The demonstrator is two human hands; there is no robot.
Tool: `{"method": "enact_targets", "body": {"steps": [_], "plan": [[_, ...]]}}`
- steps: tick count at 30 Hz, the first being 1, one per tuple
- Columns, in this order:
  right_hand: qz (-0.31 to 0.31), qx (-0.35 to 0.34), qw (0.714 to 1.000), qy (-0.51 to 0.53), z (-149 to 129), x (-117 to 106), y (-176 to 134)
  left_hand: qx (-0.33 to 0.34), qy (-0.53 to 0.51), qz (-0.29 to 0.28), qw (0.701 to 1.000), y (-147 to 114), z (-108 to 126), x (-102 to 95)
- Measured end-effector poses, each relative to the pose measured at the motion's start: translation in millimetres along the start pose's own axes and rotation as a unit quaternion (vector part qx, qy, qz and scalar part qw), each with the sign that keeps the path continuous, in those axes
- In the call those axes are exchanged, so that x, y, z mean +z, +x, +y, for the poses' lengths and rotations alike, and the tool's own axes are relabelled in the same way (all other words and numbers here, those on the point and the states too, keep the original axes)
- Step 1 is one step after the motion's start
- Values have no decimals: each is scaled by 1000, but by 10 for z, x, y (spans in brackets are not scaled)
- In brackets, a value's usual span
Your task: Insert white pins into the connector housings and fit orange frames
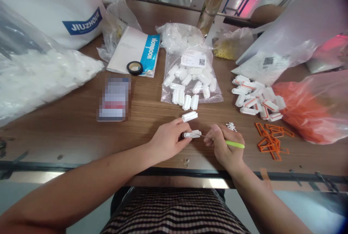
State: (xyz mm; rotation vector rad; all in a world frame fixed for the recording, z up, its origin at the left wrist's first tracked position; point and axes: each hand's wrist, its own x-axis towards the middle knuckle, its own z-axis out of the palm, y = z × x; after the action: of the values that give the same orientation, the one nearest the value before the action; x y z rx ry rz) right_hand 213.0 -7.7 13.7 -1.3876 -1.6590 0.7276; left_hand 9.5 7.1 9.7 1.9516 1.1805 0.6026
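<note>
My left hand (169, 139) is closed on a white plastic connector housing (193, 134) with a row of small holes along its face. Another white housing (189, 116) lies just beyond those fingers. In my right hand (224, 143) is a thin pick with a lime-green handle (235, 144); its fine metal tip reaches to the held housing, and I cannot tell whether it is inside a hole. Beside the right hand is a small pile of tiny white pins (231, 126). Several orange rectangular frames (273, 141) lie farther right.
White housings (190, 78) fill and spill from a clear bag. Housings with orange strips (257, 98) are piled near a bag of orange parts (315, 107). A phone (114, 99), notebook (133, 50), tape roll (135, 68) and bottle (213, 5) stand around; other people are beyond.
</note>
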Motion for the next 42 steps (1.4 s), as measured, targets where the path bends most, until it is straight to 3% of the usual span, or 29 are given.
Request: {"method": "enact_targets", "body": {"steps": [12,17,31,35,39,42], "plan": [[-1,-21,999,-28,-20,-10,0,0,1,0,1000,3,-5,-5],[37,13,999,21,-7,-27,13,5,1,3,1000,4,-1,-6],[17,33,999,1,-2,3,27,4,2,2,1000,4,4,-11],[6,15,999,-36,-46,5,39,0,2,-3,1000,5,4,-9],[-20,-49,993,-105,-91,-3,8,-13,3,-4,1000,8,13,-6],[-8,-47,996,-80,-78,-16,-15,-11,3,-3,1000,7,11,-2]]}}
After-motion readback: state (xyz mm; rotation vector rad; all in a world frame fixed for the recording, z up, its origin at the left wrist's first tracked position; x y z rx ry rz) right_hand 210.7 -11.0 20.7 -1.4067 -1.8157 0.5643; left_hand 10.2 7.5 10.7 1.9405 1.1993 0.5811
